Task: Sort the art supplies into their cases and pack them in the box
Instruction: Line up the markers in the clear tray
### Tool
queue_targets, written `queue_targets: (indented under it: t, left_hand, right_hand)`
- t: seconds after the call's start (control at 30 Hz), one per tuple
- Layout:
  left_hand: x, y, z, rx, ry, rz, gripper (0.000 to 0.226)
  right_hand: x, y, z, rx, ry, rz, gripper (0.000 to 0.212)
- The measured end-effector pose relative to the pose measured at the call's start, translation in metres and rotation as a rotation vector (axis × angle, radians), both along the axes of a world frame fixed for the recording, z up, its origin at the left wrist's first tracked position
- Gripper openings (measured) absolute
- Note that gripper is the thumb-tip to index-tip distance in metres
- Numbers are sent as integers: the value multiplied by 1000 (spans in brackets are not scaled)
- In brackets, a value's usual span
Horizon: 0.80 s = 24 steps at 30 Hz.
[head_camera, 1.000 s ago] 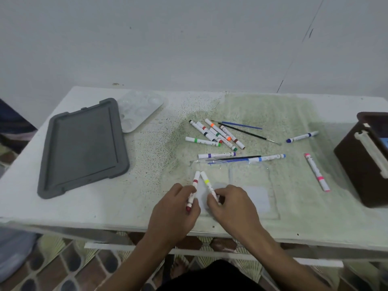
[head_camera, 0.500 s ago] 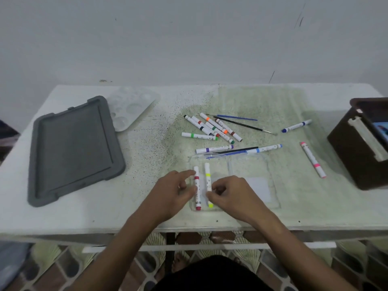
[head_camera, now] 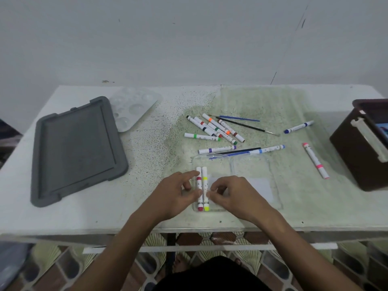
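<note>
Both hands meet over the near-left end of a clear plastic case (head_camera: pixel 252 164) on the worktop (head_camera: pixel 147 206): our left hand (head_camera: pixel 174 194) rests curled fingertips against the red marker (head_camera: pixel 198 185), and our right hand (head_camera: pixel 233 196) pinches at the yellow marker (head_camera: pixel 205 185) beside it, though blur keeps us from telling how firm either hold is. The two markers lie touching, side by side inside the case, long axes running away from us, coloured ends toward the worktop's near edge. We judge the next reach goes forward and slightly right, to the loose markers (head_camera: pixel 216 131) lying just beyond the case, nearer the right hand. We count about nine markers outside the case: a cluster of roughly five, a purple one (head_camera: pixel 217 149), a light-blue one (head_camera: pixel 266 149), a dark-blue one (head_camera: pixel 298 127) and a pink one (head_camera: pixel 315 160) well to the right. Thin paintbrushes (head_camera: pixel 245 125) number at least three; overlap hides the exact count. One grey lid (head_camera: pixel 77 150) and one clear paint palette (head_camera: pixel 132 108) sit far left; one dark brown box (head_camera: pixel 357 152) stands at the right edge.
</note>
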<state>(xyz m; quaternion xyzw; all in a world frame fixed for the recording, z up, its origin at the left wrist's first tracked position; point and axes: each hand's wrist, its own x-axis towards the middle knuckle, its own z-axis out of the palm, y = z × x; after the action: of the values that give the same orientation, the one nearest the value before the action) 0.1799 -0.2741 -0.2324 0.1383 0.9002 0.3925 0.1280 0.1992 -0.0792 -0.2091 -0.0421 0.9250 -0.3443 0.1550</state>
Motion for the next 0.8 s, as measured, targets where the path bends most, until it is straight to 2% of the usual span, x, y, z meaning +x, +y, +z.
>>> queue_targets:
  t: [0.13,0.23,0.5,0.8]
  left_hand:
    - [1,-1,0,15,8,-2,49]
    - [1,-1,-2,21,9,-4,48]
    - [1,2,-3,-25,54,-36,53]
    - [-2,3,0,-69,63,-26,55]
  right_hand:
    - [1,-2,1,-19,46,55,47]
    - [3,-1,-1,22,78,124,59]
    - [0,3,-8,112,160,182,66]
    - [-8,7,-12,94,177,212,64]
